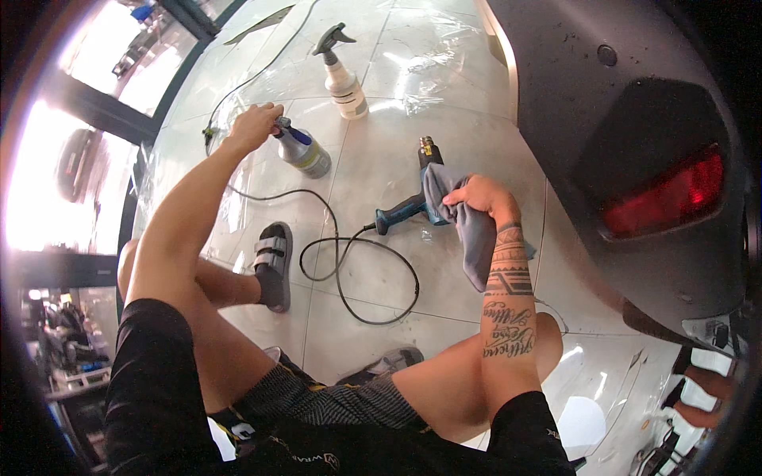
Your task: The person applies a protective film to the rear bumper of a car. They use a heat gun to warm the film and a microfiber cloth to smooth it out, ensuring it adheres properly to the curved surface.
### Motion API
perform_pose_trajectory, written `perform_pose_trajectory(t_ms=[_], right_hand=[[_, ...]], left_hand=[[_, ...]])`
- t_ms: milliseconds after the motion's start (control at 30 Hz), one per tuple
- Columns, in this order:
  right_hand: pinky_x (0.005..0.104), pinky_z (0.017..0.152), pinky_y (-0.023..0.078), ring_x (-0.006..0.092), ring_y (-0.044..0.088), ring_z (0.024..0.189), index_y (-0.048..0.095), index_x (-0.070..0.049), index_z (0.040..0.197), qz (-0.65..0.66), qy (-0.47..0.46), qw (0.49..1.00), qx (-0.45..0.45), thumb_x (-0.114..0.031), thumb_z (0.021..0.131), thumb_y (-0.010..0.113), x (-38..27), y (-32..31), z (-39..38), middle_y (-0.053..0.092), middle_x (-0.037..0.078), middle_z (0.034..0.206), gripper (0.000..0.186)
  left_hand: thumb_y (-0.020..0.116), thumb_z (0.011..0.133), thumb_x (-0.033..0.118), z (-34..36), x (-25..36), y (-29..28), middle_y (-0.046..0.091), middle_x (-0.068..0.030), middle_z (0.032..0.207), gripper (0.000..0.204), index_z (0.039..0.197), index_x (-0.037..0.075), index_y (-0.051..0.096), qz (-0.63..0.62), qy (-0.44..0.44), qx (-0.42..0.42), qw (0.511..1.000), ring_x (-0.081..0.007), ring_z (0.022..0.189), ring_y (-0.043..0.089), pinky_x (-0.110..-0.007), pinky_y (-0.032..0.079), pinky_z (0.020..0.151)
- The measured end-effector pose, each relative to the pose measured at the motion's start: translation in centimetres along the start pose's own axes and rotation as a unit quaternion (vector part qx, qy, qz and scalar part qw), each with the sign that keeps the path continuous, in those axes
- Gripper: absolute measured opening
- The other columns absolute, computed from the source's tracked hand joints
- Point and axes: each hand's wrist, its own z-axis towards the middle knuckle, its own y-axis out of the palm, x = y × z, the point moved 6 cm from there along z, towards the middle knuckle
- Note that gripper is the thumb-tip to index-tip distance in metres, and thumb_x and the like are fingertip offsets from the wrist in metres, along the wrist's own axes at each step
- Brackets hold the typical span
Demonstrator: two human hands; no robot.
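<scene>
My left hand [255, 127] is closed round the top of a spray bottle [305, 155], which leans at a slant over the tiled floor. Its trigger head is mostly hidden by my fingers. My right hand [486, 196] grips a bunched grey cloth [475, 238] that hangs down beside my wrist. Behind the cloth lies a blue and black heat gun [403, 209], its metal nozzle pointing away from me and part of its body covered. A second spray bottle [344, 87] with a black trigger head stands upright farther off.
The heat gun's black cord [337, 238] loops over the tiles between my feet and runs off to the far left. A dark car bumper [587, 103] with a red reflector [665, 194] rises close on my right. Shiny scraps of clear film [429, 103] lie on the floor.
</scene>
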Motion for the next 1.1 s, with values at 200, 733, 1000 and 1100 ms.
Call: perform_pose_trajectory(t_ms=[200,733,1000,1100], right_hand=[[0.0401,0.083,0.044,0.0301,0.061,0.09,0.058,0.002,0.109,-0.084,0.066,0.994,-0.015,-0.033,0.067,0.073,-0.4,3.0,0.9,0.064,0.019,0.101,0.057],[0.0343,0.081,0.046,0.0262,0.06,0.091,0.056,0.009,0.105,0.232,-0.05,0.94,0.244,-0.06,0.069,0.068,-9.9,4.0,3.0,0.062,0.022,0.099,0.078],[0.0318,0.088,0.039,0.0224,0.052,0.101,0.051,0.004,0.113,0.376,-0.052,0.784,0.491,-0.056,0.088,0.046,-17.3,6.7,2.1,0.057,0.019,0.105,0.065],[0.032,0.091,0.035,0.0224,0.047,0.101,0.046,0.001,0.109,0.401,-0.131,0.698,0.579,-0.043,0.097,0.035,-17.4,6.8,-0.7,0.048,0.015,0.107,0.047]], left_hand=[[0.069,0.073,0.028,7.5,-7.4,-0.3,0.063,-0.0095,0.094,0.029,0.095,0.014,0.058,0.008,-0.04,0.026,0.999,-0.0309,0.089,0.061,-0.043,0.048,0.074],[0.079,0.058,0.015,22.9,-12.8,-2.3,0.058,-0.0088,0.101,0.047,0.099,0.009,0.058,0.047,0.158,0.002,0.986,-0.0306,0.098,0.054,-0.042,0.046,0.08],[0.021,0.082,0.075,5.9,12.5,-9.0,0.022,-0.0152,0.147,0.095,0.144,0.003,0.016,-0.667,0.477,-0.194,0.539,-0.0287,0.135,0.021,-0.043,0.016,0.109],[0.026,0.081,0.074,2.4,16.4,-10.3,0.02,-0.0159,0.147,0.097,0.144,0.003,0.012,-0.738,0.439,-0.302,0.415,-0.028,0.135,0.02,-0.041,0.009,0.11]])
